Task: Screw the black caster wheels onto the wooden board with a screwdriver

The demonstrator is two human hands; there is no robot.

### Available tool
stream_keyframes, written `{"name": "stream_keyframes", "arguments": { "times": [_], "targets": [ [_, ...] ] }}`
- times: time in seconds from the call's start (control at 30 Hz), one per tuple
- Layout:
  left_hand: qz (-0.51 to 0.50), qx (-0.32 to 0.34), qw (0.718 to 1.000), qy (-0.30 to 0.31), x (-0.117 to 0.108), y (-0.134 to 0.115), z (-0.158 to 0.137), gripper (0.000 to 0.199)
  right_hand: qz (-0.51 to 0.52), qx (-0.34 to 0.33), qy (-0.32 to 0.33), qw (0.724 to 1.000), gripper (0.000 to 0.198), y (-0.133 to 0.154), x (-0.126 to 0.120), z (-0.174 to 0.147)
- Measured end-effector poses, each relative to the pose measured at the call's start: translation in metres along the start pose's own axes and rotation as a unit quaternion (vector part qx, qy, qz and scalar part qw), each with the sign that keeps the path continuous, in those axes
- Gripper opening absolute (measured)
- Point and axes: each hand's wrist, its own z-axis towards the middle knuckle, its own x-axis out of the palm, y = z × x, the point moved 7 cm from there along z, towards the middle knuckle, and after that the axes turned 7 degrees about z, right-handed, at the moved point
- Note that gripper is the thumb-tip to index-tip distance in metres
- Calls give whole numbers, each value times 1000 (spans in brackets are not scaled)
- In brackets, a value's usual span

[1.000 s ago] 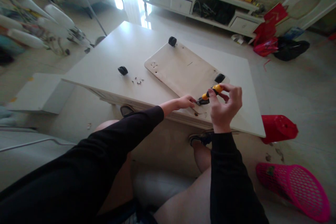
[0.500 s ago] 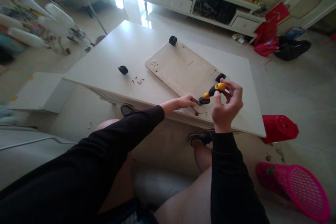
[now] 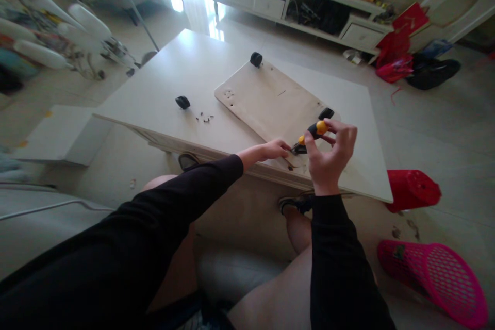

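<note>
A screwdriver (image 3: 317, 129) with a yellow and black handle is in my right hand (image 3: 330, 154), its fingers and thumb around the handle. Its tip points down and left at a black caster (image 3: 300, 150) on the near corner of a pale board (image 3: 270, 100). My left hand (image 3: 275, 149) rests at that corner, fingertips pinched beside the tip and the caster; what they grip is too small to tell. Two more casters, one at the far corner (image 3: 256, 59) and one on the right (image 3: 326, 113), sit on the board.
A loose caster (image 3: 182, 102) and several small screws (image 3: 204, 118) lie on the white table (image 3: 154, 82), left of the board. Beyond the table's right end are a red bin (image 3: 413, 190) and a pink mesh basket (image 3: 433, 278). A white cabinet (image 3: 266, 4) stands behind.
My right hand has shifted slightly left and turned on the screwdriver, whose handle now tilts differently. My left hand stays at the same corner.
</note>
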Motion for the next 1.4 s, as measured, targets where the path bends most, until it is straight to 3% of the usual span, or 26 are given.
{"name": "stream_keyframes", "arguments": {
  "times": [0.37, 0.6, 1.13, 1.4],
  "targets": [
    [-7, 10, 1000, 7, 1, 3, 2, 46, -14, -11, 1, 1000, 39, 5, 0, 0],
    [-7, 2, 1000, -2, 0, 5, 3, 45, 35, 30, 8, 999, 47, -3, 4, -4],
    [-21, 4, 1000, 6, 3, 6, 4, 42, -23, 50, 22, 998, 42, -6, 4, -3],
    [-16, -4, 1000, -6, 2, 4, 3, 41, -24, 17, 15, 999, 45, -1, 4, -2]
  ]
}}
